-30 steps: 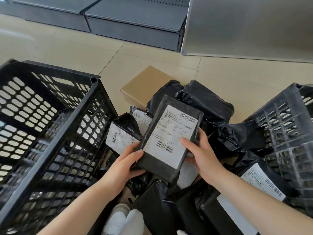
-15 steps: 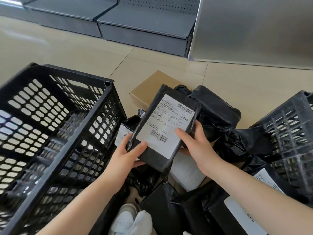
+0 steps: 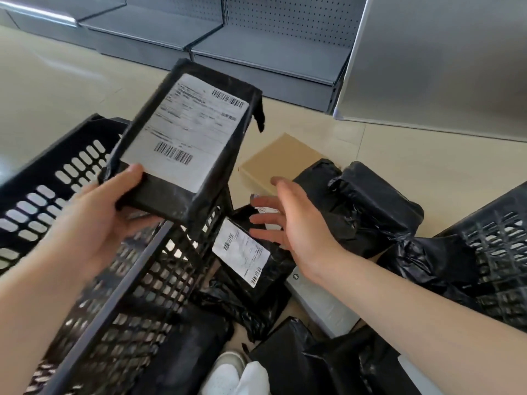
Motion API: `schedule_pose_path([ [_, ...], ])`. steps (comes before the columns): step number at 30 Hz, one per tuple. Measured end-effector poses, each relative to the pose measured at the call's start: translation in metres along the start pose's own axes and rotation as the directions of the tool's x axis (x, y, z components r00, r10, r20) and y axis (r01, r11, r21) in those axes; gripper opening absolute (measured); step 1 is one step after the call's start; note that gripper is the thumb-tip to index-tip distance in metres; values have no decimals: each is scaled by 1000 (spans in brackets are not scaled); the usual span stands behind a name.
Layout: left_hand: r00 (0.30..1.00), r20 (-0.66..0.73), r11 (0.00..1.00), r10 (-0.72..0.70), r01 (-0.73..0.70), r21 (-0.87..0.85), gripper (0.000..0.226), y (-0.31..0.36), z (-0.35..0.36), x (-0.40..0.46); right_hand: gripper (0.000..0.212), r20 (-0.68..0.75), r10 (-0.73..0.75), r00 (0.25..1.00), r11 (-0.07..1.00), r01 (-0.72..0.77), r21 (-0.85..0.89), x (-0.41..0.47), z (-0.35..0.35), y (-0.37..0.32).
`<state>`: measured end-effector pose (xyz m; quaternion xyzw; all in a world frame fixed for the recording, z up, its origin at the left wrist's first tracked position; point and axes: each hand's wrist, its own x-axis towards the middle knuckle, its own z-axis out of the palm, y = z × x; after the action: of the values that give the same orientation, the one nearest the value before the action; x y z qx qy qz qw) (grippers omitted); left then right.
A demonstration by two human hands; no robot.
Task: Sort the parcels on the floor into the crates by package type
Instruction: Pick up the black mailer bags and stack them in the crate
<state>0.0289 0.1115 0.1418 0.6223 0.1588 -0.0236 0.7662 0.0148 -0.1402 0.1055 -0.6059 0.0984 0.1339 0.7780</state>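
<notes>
The left hand has its grip pinched on the near end of a black-wrapped parcel, thumb on top beside the white shipping label, fingers underneath. The parcel is held up at upper centre-left of the frame, above the rim of the black slatted crate that fills the left side. Whether anything lies inside that crate cannot be told; its perforated walls and dark floor show through the slots.

The right hand hovers at centre frame with fingers spread and holding nothing, above the pile of parcels on the tiled floor. Beneath it lies a black bag with a barcode label, just beside the crate's right wall. A brown cardboard box sits behind the hand, touching a bulky black bag to its right. A second black crate stands at the right edge, with crumpled black bags pressed against its side. A grey padded mailer lies partly under the right forearm, and more black bags crowd the lower right. A white shoe shows at bottom centre. Grey metal shelving runs along the top of the frame.
</notes>
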Motion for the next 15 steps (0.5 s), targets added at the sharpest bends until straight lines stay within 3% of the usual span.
schedule_pose_path([
  [2, 999, -41, 999, 0, 2, 32, 75, 5, -21, 12, 28, 8, -27, 1000, 999, 27, -46, 7, 17, -7],
  [5, 996, -88, 999, 1, 2, 36, 20, -1, -53, 31, 33, 52, -101, 994, 969, 110, -222, 16, 39, -13],
  [6, 993, -118, 999, -14, 18, 29, 14, -5, -63, 37, 35, 81, -130, 988, 944, 149, -295, 19, 46, -14],
  [10, 974, -195, 993, -114, 112, -26, 16, -25, -101, 54, 39, 243, -187, 952, 804, 290, -518, 30, 77, -10],
  [12, 950, -259, 985, -175, 167, -54, 12, -38, -121, 63, 46, 340, -161, 927, 694, 351, -629, 36, 92, 0],
  [15, 910, -345, 971, -231, 238, -22, 8, -55, -145, 75, 58, 461, -69, 885, 442, 441, -781, 40, 108, 21],
])
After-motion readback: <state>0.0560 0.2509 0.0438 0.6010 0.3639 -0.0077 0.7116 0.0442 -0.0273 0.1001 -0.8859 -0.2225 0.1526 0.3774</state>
